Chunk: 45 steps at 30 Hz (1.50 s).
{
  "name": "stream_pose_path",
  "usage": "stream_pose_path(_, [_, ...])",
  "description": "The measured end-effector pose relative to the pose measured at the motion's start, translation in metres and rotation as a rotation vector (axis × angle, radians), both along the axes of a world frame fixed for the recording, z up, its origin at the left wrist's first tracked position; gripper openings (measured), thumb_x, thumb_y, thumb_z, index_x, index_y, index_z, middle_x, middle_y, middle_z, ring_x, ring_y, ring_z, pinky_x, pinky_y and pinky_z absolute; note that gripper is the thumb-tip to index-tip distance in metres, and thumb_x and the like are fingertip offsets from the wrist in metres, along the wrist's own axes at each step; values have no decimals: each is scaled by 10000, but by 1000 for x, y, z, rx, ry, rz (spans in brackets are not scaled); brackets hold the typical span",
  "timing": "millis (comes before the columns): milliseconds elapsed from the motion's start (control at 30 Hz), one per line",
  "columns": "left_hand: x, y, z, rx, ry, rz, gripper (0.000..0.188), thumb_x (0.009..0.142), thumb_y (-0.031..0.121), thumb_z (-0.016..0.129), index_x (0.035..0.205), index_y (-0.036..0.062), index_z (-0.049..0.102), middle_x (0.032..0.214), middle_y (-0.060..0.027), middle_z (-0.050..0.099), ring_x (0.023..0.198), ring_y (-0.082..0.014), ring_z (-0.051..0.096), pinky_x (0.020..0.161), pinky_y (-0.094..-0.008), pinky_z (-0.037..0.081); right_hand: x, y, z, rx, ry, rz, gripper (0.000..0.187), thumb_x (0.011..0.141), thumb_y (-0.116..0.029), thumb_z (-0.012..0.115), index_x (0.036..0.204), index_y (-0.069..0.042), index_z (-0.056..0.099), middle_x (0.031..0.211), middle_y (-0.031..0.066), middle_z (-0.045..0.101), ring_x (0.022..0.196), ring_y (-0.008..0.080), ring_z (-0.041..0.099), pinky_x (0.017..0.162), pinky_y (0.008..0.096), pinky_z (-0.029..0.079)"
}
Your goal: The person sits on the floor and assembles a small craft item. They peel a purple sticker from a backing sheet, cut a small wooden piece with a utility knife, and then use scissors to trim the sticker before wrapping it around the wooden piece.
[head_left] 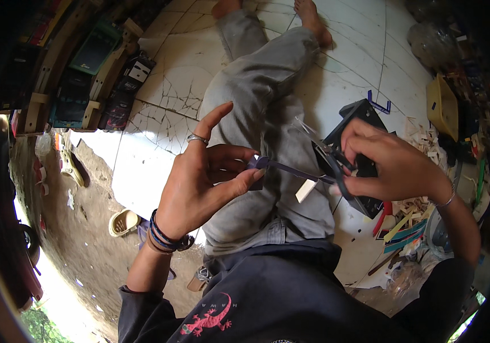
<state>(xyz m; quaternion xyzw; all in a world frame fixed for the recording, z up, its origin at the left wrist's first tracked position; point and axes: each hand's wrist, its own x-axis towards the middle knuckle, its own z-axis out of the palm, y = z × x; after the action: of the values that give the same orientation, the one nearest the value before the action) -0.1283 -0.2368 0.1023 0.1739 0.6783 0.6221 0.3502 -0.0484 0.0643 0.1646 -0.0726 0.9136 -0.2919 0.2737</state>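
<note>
Over my lap, my left hand (191,180) pinches one end of a dark purple strip (292,168) between thumb and fingers, with the index finger raised. The strip looks looped or folded at that end. It runs across to my right hand (390,163), which is closed on dark-handled scissors (336,159). Their blades point up and away, to the left. Whether the right fingers also pinch the strip's far end, I cannot tell. Below the strip, a short pale flat piece (306,190) shows near the right hand. Behind that hand stands a black box-like object (359,111), partly hidden.
My outstretched legs (250,108) rest on cracked white tiles (171,86). A blue angular piece (379,104) lies beyond the black object. Wood scraps (425,143), colored strips (405,237) and a yellow container (442,108) are at right. Shelves (88,63) stand left; a clog (124,222) lies nearer.
</note>
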Motion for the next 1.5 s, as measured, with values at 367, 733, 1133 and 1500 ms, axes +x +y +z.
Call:
stream_pose_path(367, [2,8,4,37,-62,12,907,885,-15,757,1587,57,186,1123,-181,713,1032,-232,720,924,-351,585,11,7,-2,-175,-188,116,372,711,-307,829,846,-52,595,1215,110,577,951,257,615,824,373,471])
stream_pose_path(733, [10,17,18,71,-141,57,936,849,-72,764,1590,52,206,1113,-184,724,1063,-230,707,941,-361,576,6,11,-2,-284,-267,119,313,742,-283,840,778,-41,644,1224,133,602,907,263,628,827,365,460])
stream_pose_path(1133, [8,17,19,119,-127,-23,915,884,-65,733,1590,57,164,1119,-192,708,1009,-246,727,910,-354,593,-3,13,-6,-457,-289,167,264,792,-219,850,805,-15,682,1235,146,616,839,214,658,764,318,487])
stream_pose_path(1500, [0,16,23,107,-113,-58,1008,833,-57,789,1601,49,144,1087,-192,729,1017,-231,723,910,-355,586,-11,13,-2,-445,-349,179,217,804,-200,802,791,-14,691,1236,155,622,866,219,657,775,329,492])
